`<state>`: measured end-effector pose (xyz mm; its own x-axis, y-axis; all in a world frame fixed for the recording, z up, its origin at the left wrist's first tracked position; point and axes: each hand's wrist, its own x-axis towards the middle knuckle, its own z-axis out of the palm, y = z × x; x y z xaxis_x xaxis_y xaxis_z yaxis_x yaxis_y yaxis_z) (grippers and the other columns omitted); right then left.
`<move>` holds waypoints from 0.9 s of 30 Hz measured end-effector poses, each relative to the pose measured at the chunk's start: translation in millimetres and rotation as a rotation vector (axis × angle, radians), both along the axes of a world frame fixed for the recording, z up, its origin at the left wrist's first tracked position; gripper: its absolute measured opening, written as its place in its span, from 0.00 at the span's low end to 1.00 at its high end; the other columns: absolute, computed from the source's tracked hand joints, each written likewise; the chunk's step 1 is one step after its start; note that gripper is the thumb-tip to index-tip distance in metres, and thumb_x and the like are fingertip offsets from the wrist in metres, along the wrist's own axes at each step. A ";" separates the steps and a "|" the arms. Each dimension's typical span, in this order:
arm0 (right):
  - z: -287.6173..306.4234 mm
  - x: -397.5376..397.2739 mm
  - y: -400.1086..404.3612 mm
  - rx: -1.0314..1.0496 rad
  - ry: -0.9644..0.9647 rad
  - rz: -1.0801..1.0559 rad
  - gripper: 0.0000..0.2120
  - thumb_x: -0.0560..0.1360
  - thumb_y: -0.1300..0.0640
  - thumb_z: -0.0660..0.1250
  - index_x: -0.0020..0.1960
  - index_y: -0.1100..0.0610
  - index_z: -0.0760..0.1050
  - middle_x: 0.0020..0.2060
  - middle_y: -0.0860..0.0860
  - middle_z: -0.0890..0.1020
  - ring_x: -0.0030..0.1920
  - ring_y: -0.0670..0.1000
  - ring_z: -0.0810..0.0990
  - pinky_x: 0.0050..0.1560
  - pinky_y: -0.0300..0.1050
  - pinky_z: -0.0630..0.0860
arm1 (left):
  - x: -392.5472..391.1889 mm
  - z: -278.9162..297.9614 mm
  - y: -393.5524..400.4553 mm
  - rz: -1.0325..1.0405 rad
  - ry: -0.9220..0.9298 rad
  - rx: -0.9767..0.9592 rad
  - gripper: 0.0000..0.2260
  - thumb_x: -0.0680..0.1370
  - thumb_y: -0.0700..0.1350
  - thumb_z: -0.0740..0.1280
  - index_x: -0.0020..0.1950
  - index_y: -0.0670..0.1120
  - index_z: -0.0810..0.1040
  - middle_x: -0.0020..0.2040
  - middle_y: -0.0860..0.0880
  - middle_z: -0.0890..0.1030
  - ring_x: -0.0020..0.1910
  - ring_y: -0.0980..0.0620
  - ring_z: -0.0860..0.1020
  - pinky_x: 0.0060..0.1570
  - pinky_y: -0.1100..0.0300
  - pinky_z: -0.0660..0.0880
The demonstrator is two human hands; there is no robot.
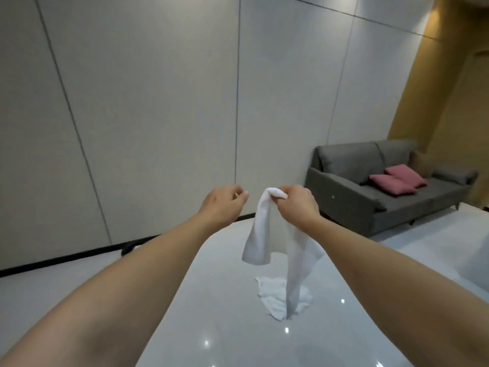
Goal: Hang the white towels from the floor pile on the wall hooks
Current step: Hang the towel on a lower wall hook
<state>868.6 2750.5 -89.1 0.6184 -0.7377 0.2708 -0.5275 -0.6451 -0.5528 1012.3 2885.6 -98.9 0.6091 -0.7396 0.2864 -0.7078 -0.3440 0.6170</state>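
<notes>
My right hand (297, 205) grips the top of a white towel (262, 234), which hangs down in two folds, its longer end reaching towards the floor. Below it, a small pile of white towels (275, 295) lies crumpled on the glossy white floor. My left hand (225, 202) hovers just left of the held towel with fingers loosely curled, holding nothing. No wall hooks are in view on the grey panelled wall (158, 102) ahead.
A grey sofa (383, 197) with two pink cushions (397, 180) stands against the wall at the right. A black skirting strip (66, 256) runs along the wall's base. A dark object (129, 249) lies at the wall's foot, partly hidden by my left forearm.
</notes>
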 end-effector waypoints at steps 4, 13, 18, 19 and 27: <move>1.1 117.3 88.2 0.021 -0.009 0.189 0.13 0.74 0.59 0.59 0.30 0.54 0.67 0.26 0.47 0.72 0.30 0.52 0.71 0.30 0.42 0.63 | 100.5 5.4 115.6 0.209 -0.080 0.027 0.16 0.81 0.59 0.57 0.58 0.52 0.78 0.52 0.50 0.79 0.54 0.46 0.77 0.52 0.54 0.72; -7.3 344.8 315.0 0.057 -0.025 0.601 0.15 0.73 0.60 0.60 0.28 0.54 0.67 0.25 0.49 0.72 0.30 0.53 0.71 0.30 0.42 0.64 | 243.5 12.3 387.2 0.621 -0.076 0.032 0.15 0.82 0.58 0.57 0.53 0.51 0.78 0.51 0.49 0.80 0.53 0.46 0.76 0.51 0.54 0.73; -16.0 452.3 451.7 0.050 -0.010 0.836 0.15 0.74 0.56 0.61 0.29 0.56 0.67 0.25 0.50 0.73 0.31 0.55 0.75 0.31 0.45 0.68 | 297.8 10.9 534.9 0.864 -0.111 0.115 0.16 0.81 0.60 0.57 0.57 0.52 0.78 0.51 0.51 0.80 0.52 0.48 0.77 0.51 0.54 0.75; -18.4 471.2 477.3 0.042 -0.001 0.879 0.15 0.74 0.55 0.61 0.30 0.57 0.67 0.26 0.50 0.74 0.31 0.54 0.75 0.31 0.45 0.68 | 306.7 10.0 559.7 0.912 -0.113 0.127 0.16 0.81 0.60 0.57 0.57 0.52 0.79 0.51 0.52 0.80 0.52 0.48 0.77 0.52 0.53 0.75; -30.5 620.3 670.4 0.077 0.009 1.248 0.16 0.77 0.54 0.62 0.31 0.55 0.71 0.29 0.49 0.77 0.30 0.50 0.74 0.29 0.40 0.66 | 384.3 9.2 724.2 1.202 -0.091 0.324 0.18 0.80 0.62 0.57 0.61 0.54 0.76 0.58 0.52 0.78 0.55 0.51 0.76 0.56 0.50 0.76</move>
<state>1488.9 3420.9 -119.6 0.9080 0.3395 0.2455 0.4168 -0.6732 -0.6107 1396.5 3609.8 -89.7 0.9352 0.2273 0.2715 0.1247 -0.9291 0.3483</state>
